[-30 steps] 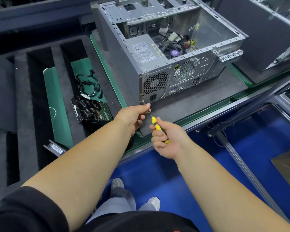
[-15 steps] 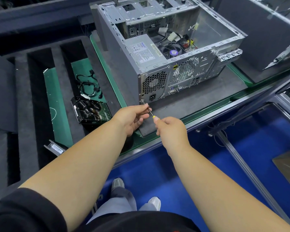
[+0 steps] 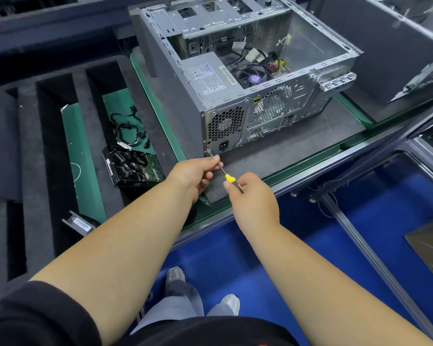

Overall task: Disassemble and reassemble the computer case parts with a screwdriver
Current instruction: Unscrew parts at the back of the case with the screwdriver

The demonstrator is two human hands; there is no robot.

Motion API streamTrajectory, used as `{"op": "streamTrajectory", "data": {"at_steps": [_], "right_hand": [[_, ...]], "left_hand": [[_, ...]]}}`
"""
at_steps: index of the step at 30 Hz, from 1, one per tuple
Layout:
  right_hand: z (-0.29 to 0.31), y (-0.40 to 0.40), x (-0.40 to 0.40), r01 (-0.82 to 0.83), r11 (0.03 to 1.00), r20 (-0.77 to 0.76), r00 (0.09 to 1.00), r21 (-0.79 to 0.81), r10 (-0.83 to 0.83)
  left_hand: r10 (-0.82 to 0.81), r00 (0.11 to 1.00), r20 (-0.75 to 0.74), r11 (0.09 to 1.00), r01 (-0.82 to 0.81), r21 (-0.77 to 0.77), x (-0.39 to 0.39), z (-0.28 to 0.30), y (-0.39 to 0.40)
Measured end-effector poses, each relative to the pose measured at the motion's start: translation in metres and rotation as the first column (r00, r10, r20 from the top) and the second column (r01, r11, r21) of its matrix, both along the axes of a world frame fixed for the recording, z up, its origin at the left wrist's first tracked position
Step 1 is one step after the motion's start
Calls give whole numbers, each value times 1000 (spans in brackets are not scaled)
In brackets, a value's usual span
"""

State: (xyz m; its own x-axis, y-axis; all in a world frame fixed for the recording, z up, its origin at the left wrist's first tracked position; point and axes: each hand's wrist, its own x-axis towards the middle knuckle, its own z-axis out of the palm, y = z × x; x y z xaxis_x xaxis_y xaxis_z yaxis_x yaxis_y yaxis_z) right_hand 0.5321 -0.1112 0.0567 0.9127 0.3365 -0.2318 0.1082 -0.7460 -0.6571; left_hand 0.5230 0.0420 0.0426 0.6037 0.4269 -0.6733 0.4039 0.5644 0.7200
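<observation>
Only one view, from the head camera. Computer case point(image 3: 248, 101) lies on its side on the tabletop point(image 3: 298, 156), open side up, rear panel facing the person. Power supply point(image 3: 208, 76) and a fan visible inside.

Screwdriver point(image 3: 226, 176): yellow handle, dark thin shaft. Long axis runs from the right hand up and to the left, toward the lower left corner of the rear panel. Tip sits at a small screw point(image 3: 209, 153) there; whether it is seated in the head is too small to tell.

Right hand point(image 3: 253, 196): fingers closed around the yellow handle, back of hand to camera. Left hand point(image 3: 194, 174): thumb and forefinger pinched on the shaft just behind the tip, remaining fingers curled under. Left hand is the nearer one to the screw; right hand sits further back along the tool.

Judgement: a rear-panel corner screw is being worked, left hand steadying, right hand set to turn. Next turn depends on keeping shaft in line with the screw; at this slant the tip could slip off.

Off to the left, a foam tray point(image 3: 48, 151) holds loose cables point(image 3: 129, 132) and a removed circuit card point(image 3: 133, 167).
</observation>
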Motion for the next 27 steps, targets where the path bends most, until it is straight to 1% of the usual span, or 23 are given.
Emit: {"op": "streamTrajectory", "data": {"at_steps": [2,3,4,5,6,7,8,9,10,11,12,13,14,16,17,18,20,22,23,24,25,26,27], "right_hand": [[-2,0,1,-20,1000,56,998,11,19],[-3,2,1,-18,999,14,1000,43,18],[-1,6,1,22,993,-96,995,112,-11],[1,10,3,135,969,-295,953,208,-69],[4,13,5,308,909,-557,824,281,-107],[7,13,7,469,831,-776,626,299,-74],[10,12,9,587,760,-902,432,279,-3],[11,10,13,654,711,-950,305,258,65],[12,7,15,673,695,-961,256,253,102],[12,5,15,660,704,-958,264,262,108],[12,5,15,627,730,-946,311,273,87],[13,6,13,570,770,-918,394,286,49],[13,7,11,485,825,-859,512,290,1],[13,9,4,214,951,-585,810,225,-44],[11,8,1,77,987,-392,920,140,-16],[8,7,-1,-10,999,-215,976,43,19],[4,4,-2,-48,996,8,999,-81,49],[-1,3,-1,-50,998,55,997,-43,52],[-2,5,-1,-46,999,10,999,22,46],[-2,8,-3,0,992,-99,995,123,13],[-2,11,-2,115,964,-295,955,239,-41],[-1,13,0,292,898,-548,833,330,-70],[1,13,3,472,806,-779,626,357,-22]], "left_hand": [[2,1000,2,1000,-2,-3,0,0,1],[-6,1000,3,1000,6,-11,-1,0,2],[-17,1000,4,1000,17,-23,-1,1,4],[-26,1000,5,999,26,-35,-2,1,5],[-32,999,9,998,32,-47,-2,1,6],[-36,999,17,998,37,-60,-3,0,7],[-41,999,26,997,42,-69,-4,0,8],[-43,999,33,996,46,-75,-4,0,8],[-42,998,36,996,45,-78,-5,0,8],[-36,999,35,996,39,-78,-5,0,8],[-27,999,33,997,30,-75,-5,0,7],[-18,999,28,998,20,-68,-5,0,7],[-11,1000,20,998,12,-59,-4,0,6],[0,1000,6,999,0,-44,-2,1,4],[6,1000,1,999,-6,-36,-2,1,3],[11,1000,-3,999,-11,-31,-1,1,3],[18,1000,-7,1000,-18,-21,-1,0,2],[19,1000,-9,1000,-19,-15,0,0,2],[20,1000,-8,1000,-20,-15,0,0,2],[21,1000,-8,1000,-21,-15,0,0,3],[23,1000,-8,1000,-23,-16,0,-1,3],[27,1000,-8,999,-27,-17,1,-1,3],[33,999,-8,999,-33,-18,1,-1,3]]}}
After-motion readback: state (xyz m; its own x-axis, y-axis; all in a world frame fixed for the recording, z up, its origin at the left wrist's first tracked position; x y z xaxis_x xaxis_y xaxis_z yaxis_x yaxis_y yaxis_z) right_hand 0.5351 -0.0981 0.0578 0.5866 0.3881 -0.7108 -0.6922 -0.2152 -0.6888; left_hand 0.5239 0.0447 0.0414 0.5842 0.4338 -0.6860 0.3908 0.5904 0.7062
